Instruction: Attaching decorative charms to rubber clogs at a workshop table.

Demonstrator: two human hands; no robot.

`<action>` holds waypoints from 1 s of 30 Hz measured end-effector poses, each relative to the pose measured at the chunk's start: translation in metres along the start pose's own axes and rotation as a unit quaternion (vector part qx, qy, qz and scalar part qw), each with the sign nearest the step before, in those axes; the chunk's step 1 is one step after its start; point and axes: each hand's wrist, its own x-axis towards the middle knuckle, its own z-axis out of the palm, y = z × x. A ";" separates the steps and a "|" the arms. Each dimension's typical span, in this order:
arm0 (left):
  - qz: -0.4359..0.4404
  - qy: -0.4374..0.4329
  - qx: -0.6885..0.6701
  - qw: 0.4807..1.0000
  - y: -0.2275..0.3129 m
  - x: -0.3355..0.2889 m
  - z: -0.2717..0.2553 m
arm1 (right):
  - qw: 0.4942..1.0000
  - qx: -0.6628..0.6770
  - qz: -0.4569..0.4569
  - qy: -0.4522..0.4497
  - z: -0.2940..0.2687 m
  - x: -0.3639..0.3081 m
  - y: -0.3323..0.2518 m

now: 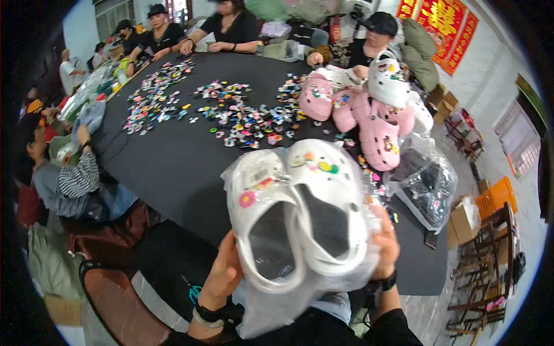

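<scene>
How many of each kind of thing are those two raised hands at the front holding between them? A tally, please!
White clogs: 2
Clear plastic bag around the pair: 1
Total: 3

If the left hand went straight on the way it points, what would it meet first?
The translucent plastic bag around the white clogs: the left hand appears to be against it. Depth beyond is unclear.

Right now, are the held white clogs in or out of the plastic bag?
In: the translucent bag surrounds the white clogs, hanging loose below them.
</scene>
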 end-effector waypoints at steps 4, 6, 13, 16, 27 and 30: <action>0.034 0.149 0.025 0.988 0.003 -0.019 -0.022 | 0.988 0.078 0.127 -0.028 0.043 0.018 0.041; 0.039 0.174 0.012 0.984 -0.001 -0.023 -0.032 | 0.986 0.061 0.140 -0.060 0.051 0.025 0.049; -0.036 0.164 0.174 0.970 -0.022 -0.030 -0.050 | 0.982 0.069 0.175 -0.007 0.023 0.034 0.050; -0.091 0.171 0.138 0.971 -0.020 -0.043 -0.050 | 0.984 0.034 0.170 -0.033 0.000 0.018 0.048; -0.182 0.044 0.169 0.968 -0.017 -0.060 -0.021 | 0.969 -0.201 0.144 -0.006 -0.038 -0.023 0.014; -0.186 0.043 0.178 0.965 -0.022 -0.057 -0.021 | 0.964 -0.178 0.195 -0.015 -0.045 -0.023 0.021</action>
